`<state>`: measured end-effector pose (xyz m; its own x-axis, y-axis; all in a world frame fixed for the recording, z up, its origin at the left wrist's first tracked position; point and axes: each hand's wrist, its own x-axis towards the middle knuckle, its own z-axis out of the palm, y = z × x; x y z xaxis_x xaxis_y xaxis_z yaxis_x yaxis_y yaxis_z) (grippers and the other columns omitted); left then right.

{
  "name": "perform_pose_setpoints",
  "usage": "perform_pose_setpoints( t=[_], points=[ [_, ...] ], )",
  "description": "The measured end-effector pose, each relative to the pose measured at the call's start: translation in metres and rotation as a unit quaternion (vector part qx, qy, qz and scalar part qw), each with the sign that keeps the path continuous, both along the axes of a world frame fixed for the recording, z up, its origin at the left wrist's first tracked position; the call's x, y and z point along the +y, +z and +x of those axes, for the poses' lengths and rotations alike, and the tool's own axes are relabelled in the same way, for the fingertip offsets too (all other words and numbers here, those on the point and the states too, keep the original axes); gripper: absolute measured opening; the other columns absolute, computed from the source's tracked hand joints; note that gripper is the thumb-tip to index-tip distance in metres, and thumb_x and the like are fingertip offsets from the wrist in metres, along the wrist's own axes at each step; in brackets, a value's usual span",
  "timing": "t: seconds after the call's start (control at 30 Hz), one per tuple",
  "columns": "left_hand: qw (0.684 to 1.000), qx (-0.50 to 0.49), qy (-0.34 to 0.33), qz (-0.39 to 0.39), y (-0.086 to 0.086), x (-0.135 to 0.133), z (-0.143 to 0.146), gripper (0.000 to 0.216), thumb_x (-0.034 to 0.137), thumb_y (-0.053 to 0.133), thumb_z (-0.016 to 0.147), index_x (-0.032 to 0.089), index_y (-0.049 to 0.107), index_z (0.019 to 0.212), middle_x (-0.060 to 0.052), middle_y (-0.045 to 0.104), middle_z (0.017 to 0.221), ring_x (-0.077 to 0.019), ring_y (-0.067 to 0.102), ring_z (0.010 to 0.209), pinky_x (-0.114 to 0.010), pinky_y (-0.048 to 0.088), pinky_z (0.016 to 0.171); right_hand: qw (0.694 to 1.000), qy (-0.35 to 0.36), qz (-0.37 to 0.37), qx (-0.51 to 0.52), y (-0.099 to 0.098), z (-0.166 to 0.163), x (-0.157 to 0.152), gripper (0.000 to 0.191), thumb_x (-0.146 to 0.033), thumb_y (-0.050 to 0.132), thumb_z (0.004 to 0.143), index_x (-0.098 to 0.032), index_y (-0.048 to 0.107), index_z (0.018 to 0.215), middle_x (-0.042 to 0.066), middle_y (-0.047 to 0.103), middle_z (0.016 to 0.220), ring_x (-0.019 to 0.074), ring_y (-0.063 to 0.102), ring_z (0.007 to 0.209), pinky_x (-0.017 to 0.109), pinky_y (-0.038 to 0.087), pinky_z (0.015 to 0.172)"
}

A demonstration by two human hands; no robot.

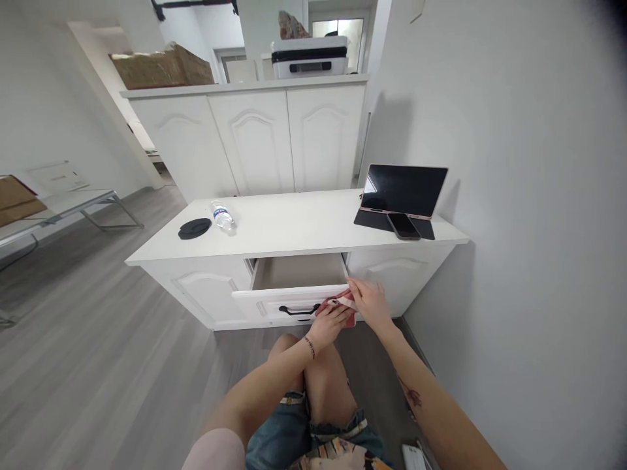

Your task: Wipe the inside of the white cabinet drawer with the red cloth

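Note:
A white drawer with a black handle is pulled out of the low white cabinet. Its visible inside holds nothing. My left hand presses a pink-red cloth with a pale patch against the right part of the drawer front, just right of the handle. At the drawer's top right corner, my right hand has its fingers closed over the edge, touching the cloth's upper side. Its fingertips are partly hidden.
On the cabinet top are a clear bottle, a black round item, a propped tablet and a phone. A wall stands close on the right. My legs are below the drawer.

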<state>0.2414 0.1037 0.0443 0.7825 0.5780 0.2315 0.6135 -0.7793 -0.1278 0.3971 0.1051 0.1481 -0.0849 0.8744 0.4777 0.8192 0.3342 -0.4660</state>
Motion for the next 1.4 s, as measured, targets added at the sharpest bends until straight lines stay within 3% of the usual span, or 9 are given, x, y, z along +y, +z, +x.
perform_pose_setpoints(
  t=[0.23,0.47,0.6,0.7,0.8,0.97,1.1,1.3,1.4],
  points=[
    [0.999,-0.014,0.033,0.002,0.026,-0.006,-0.025,0.044,0.022,0.034,0.093,0.018,0.042,0.136,-0.005,0.045,0.142,-0.0189,0.033,0.133,-0.038,0.025,0.108,0.999,-0.014,-0.048,-0.002,-0.001,-0.005,0.005,0.044,-0.039,0.027,0.096,-0.022,0.067,0.091,0.006,0.071,0.099,0.0231,0.061,0.097,0.057,0.02,0.104],
    [0.991,-0.054,0.124,0.026,0.047,-0.024,-0.079,0.052,0.018,0.039,0.089,0.023,0.036,0.14,-0.002,0.036,0.147,-0.0214,0.02,0.139,-0.045,0.016,0.112,0.998,-0.02,-0.054,0.03,-0.002,-0.004,0.008,0.048,-0.043,0.025,0.095,-0.022,0.068,0.089,0.007,0.071,0.097,0.0249,0.06,0.099,0.06,0.02,0.104],
    [0.973,-0.097,0.204,0.038,0.035,-0.034,-0.121,0.056,0.012,0.043,0.085,0.028,0.039,0.139,-0.003,0.037,0.147,-0.0263,0.018,0.139,-0.052,0.011,0.112,0.997,-0.006,-0.047,0.058,-0.007,-0.004,0.009,0.049,-0.044,0.025,0.095,-0.023,0.068,0.09,0.007,0.071,0.098,0.0248,0.06,0.099,0.058,0.022,0.105],
    [0.953,-0.151,0.258,0.055,0.016,-0.039,-0.148,0.058,0.005,0.043,0.082,0.029,0.045,0.135,-0.005,0.037,0.147,-0.0299,0.012,0.14,-0.057,0.011,0.111,0.997,0.009,-0.032,0.076,-0.01,-0.003,0.008,0.049,-0.045,0.025,0.095,-0.022,0.068,0.094,0.008,0.07,0.101,0.024,0.06,0.102,0.048,0.035,0.101],
    [0.918,-0.244,0.307,0.058,-0.005,-0.043,-0.16,0.061,0.001,0.041,0.08,0.029,0.048,0.133,-0.004,0.023,0.153,-0.0312,0.003,0.141,-0.058,0.014,0.11,0.996,0.017,-0.027,0.08,-0.011,-0.003,0.007,0.048,-0.046,0.026,0.094,-0.021,0.068,0.096,0.008,0.07,0.102,0.0234,0.059,0.104,0.04,0.045,0.091],
    [0.808,-0.436,0.394,0.035,-0.027,-0.045,-0.137,0.055,0.009,0.038,0.086,0.024,0.037,0.14,-0.002,-0.013,0.155,-0.0294,-0.003,0.141,-0.048,0.016,0.112,0.997,0.037,-0.027,0.06,-0.007,0.002,0.008,0.044,-0.046,0.031,0.093,-0.024,0.069,0.096,0.005,0.07,0.103,0.0221,0.06,0.103,0.038,0.046,0.09],
    [0.722,-0.523,0.452,0.025,-0.031,-0.041,-0.1,0.059,0.016,0.038,0.088,0.021,0.024,0.145,-0.007,-0.018,0.154,-0.0267,-0.006,0.14,-0.042,0.015,0.113,0.994,0.076,-0.048,0.064,-0.008,0.011,0.012,0.039,-0.043,0.034,0.093,-0.026,0.068,0.101,0.002,0.069,0.109,0.0197,0.059,0.107,0.038,0.045,0.095],
    [0.646,-0.571,0.505,0.022,-0.038,-0.023,-0.066,0.069,0.021,0.038,0.085,0.005,0.006,0.144,-0.028,-0.023,0.148,-0.0305,-0.028,0.132,-0.061,0.0,0.107,0.989,0.09,-0.087,0.077,-0.007,0.016,0.015,0.038,-0.043,0.036,0.092,-0.025,0.068,0.106,0.002,0.067,0.114,0.02,0.058,0.111,0.039,0.044,0.096],
    [0.663,-0.589,0.457,-0.065,-0.04,-0.015,-0.057,0.071,0.022,0.035,0.085,0.001,-0.002,0.141,-0.038,-0.01,0.145,-0.0342,-0.018,0.135,-0.069,-0.001,0.102,0.99,0.092,-0.086,0.067,-0.005,0.015,0.015,0.039,-0.042,0.035,0.093,-0.025,0.068,0.106,0.002,0.067,0.113,0.0205,0.058,0.111,0.039,0.045,0.096]
  ],
)
